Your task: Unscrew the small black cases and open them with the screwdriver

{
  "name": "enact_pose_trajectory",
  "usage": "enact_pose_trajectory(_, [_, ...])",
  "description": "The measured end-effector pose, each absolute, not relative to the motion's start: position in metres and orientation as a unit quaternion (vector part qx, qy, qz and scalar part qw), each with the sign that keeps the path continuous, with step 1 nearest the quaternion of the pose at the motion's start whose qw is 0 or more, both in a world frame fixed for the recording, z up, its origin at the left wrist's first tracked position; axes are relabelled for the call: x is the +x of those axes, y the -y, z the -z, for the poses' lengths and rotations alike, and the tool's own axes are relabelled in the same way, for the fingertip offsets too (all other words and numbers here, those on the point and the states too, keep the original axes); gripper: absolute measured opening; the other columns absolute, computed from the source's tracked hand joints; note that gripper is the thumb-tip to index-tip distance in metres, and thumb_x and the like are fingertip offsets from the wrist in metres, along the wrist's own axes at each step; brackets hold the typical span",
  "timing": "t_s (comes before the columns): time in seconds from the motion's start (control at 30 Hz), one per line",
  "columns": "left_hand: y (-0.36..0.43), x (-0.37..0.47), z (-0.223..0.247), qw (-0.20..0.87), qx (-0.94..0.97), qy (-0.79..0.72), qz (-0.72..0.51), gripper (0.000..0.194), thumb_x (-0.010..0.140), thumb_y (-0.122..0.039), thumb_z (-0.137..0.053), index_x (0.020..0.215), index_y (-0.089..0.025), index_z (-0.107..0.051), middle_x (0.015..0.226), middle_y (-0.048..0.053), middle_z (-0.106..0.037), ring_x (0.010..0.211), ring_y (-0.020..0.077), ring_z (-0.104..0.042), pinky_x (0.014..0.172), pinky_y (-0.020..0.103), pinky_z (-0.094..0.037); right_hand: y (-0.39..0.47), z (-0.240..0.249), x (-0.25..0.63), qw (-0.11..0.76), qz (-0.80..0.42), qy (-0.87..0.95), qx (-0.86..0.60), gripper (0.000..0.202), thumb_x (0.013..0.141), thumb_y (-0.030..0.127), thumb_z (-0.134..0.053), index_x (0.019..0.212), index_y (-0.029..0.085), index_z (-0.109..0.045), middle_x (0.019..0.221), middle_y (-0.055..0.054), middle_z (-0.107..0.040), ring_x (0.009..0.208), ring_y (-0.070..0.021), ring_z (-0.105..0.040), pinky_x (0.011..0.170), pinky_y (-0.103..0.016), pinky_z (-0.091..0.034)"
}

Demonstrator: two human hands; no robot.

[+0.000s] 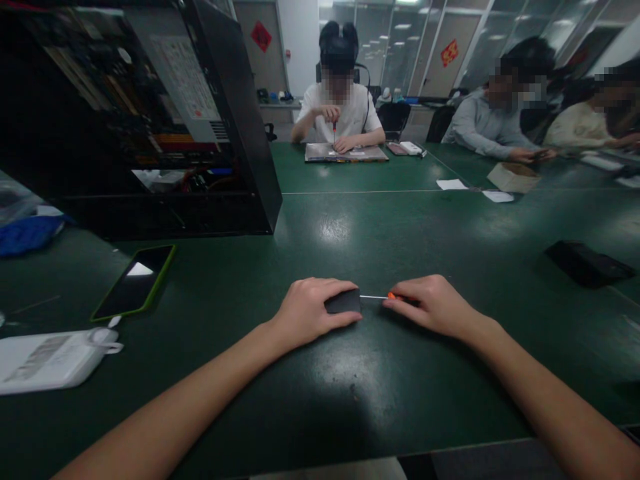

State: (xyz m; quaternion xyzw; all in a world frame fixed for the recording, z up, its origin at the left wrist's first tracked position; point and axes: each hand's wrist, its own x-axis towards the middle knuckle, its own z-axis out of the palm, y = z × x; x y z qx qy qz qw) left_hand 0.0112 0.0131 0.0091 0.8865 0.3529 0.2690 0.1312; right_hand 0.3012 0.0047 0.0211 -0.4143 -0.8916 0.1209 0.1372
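My left hand (313,310) is closed around a small dark grey block (345,301) on the green table, thumb at its near side and fingers along its far side. From the right, my right hand (435,303) grips a screwdriver (374,297) by its orange handle, most of which the fingers hide. The thin metal shaft lies level and its tip meets the block's right side. Whether the tip sits in a screw or slot cannot be made out.
An opened black computer case (250,127) stands at the left. Nearer are a green-edged phone (135,283) and a white power bank (55,360). A black object (590,263) lies at the right. Across the green table (330,227), a person (340,113) works on a flat panel (345,153).
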Motion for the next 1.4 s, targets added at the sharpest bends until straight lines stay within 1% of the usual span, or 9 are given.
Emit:
enact_pose_trajectory(0.23, [-0.014, 0.011, -0.008, 0.131, 0.884, -0.355, -0.274, 0.046, 0.089, -0.052, -0.078, 0.124, -0.022, -0.074, 0.119, 0.005, -0.080, 0.105, 0.0271, -0.077, 0.093, 0.039, -0.058, -0.012, -0.015, 0.276, 0.177, -0.093, 0.904, -0.378, 0.043, 0.106, 0.052, -0.050, 0.100, 0.018, -0.076, 0.087, -0.006, -0.075, 0.078, -0.0171, -0.070, 0.072, -0.028, -0.045])
enact_pose_trajectory(0.53, [-0.012, 0.013, -0.008, 0.159, 0.874, -0.361, -0.283, 0.048, 0.088, -0.051, -0.079, 0.125, -0.021, -0.074, 0.119, 0.007, -0.080, 0.106, 0.0276, -0.076, 0.095, 0.039, -0.057, -0.008, 0.001, 0.268, 0.262, -0.088, 0.890, -0.362, 0.042, 0.106, 0.050, -0.052, 0.095, 0.016, -0.074, 0.082, -0.004, -0.074, 0.070, -0.0146, -0.068, 0.067, -0.025, -0.045])
enact_pose_trajectory(0.63, [-0.016, 0.007, -0.012, 0.187, 0.878, -0.343, -0.275, 0.052, 0.089, -0.048, -0.079, 0.131, -0.020, -0.072, 0.124, 0.009, -0.078, 0.111, 0.0275, -0.075, 0.098, 0.038, -0.055, -0.009, 0.001, 0.268, 0.256, -0.088, 0.894, -0.358, 0.041, 0.106, 0.050, -0.052, 0.096, 0.016, -0.074, 0.082, -0.004, -0.074, 0.071, -0.0146, -0.068, 0.067, -0.025, -0.045])
enact_pose_trajectory(0.73, [-0.025, -0.010, -0.020, 0.244, 0.895, -0.295, -0.229, 0.064, 0.086, -0.043, -0.083, 0.142, -0.019, -0.065, 0.129, 0.010, -0.075, 0.113, 0.0260, -0.073, 0.097, 0.035, -0.055, -0.010, -0.002, 0.274, 0.242, -0.097, 0.896, -0.360, 0.040, 0.106, 0.049, -0.052, 0.095, 0.016, -0.074, 0.080, -0.003, -0.072, 0.070, -0.0137, -0.067, 0.066, -0.025, -0.043])
enact_pose_trajectory(0.87, [-0.034, -0.029, -0.024, 0.292, 0.876, -0.322, -0.207, 0.048, 0.085, -0.042, -0.084, 0.126, -0.019, -0.075, 0.114, 0.006, -0.080, 0.099, 0.0238, -0.077, 0.086, 0.031, -0.055, -0.013, -0.007, 0.287, 0.219, -0.104, 0.907, -0.343, 0.041, 0.105, 0.049, -0.055, 0.089, 0.016, -0.073, 0.074, -0.002, -0.068, 0.065, -0.0118, -0.061, 0.063, -0.025, -0.040])
enact_pose_trajectory(0.97, [-0.033, -0.028, -0.020, 0.304, 0.853, -0.363, -0.219, 0.049, 0.082, -0.044, -0.085, 0.123, -0.018, -0.077, 0.106, 0.006, -0.082, 0.089, 0.0226, -0.077, 0.078, 0.030, -0.054, -0.012, -0.011, 0.291, 0.207, -0.095, 0.919, -0.321, 0.041, 0.104, 0.049, -0.056, 0.087, 0.016, -0.072, 0.070, -0.001, -0.065, 0.061, -0.0108, -0.058, 0.061, -0.025, -0.037])
enact_pose_trajectory(1.03, [-0.030, -0.023, -0.018, 0.307, 0.842, -0.380, -0.228, 0.050, 0.081, -0.045, -0.086, 0.123, -0.018, -0.077, 0.104, 0.005, -0.082, 0.087, 0.0225, -0.076, 0.077, 0.030, -0.054, -0.009, -0.012, 0.290, 0.209, -0.085, 0.919, -0.323, 0.041, 0.105, 0.049, -0.056, 0.087, 0.016, -0.072, 0.070, -0.001, -0.066, 0.061, -0.0106, -0.058, 0.061, -0.025, -0.037])
enact_pose_trajectory(1.27, [-0.026, -0.016, -0.018, 0.319, 0.829, -0.393, -0.237, 0.054, 0.079, -0.045, -0.087, 0.125, -0.019, -0.077, 0.108, 0.006, -0.082, 0.089, 0.0238, -0.077, 0.079, 0.032, -0.056, -0.003, -0.009, 0.279, 0.215, -0.073, 0.916, -0.332, 0.040, 0.105, 0.048, -0.055, 0.087, 0.015, -0.070, 0.073, -0.001, -0.067, 0.062, -0.0105, -0.059, 0.061, -0.024, -0.038])
enact_pose_trajectory(1.4, [-0.029, -0.022, -0.020, 0.324, 0.838, -0.368, -0.238, 0.058, 0.079, -0.046, -0.087, 0.130, -0.019, -0.074, 0.115, 0.008, -0.081, 0.099, 0.0259, -0.077, 0.088, 0.034, -0.057, -0.002, -0.010, 0.279, 0.212, -0.048, 0.920, -0.327, 0.040, 0.106, 0.048, -0.054, 0.087, 0.016, -0.070, 0.073, -0.001, -0.068, 0.061, -0.0106, -0.059, 0.060, -0.025, -0.038])
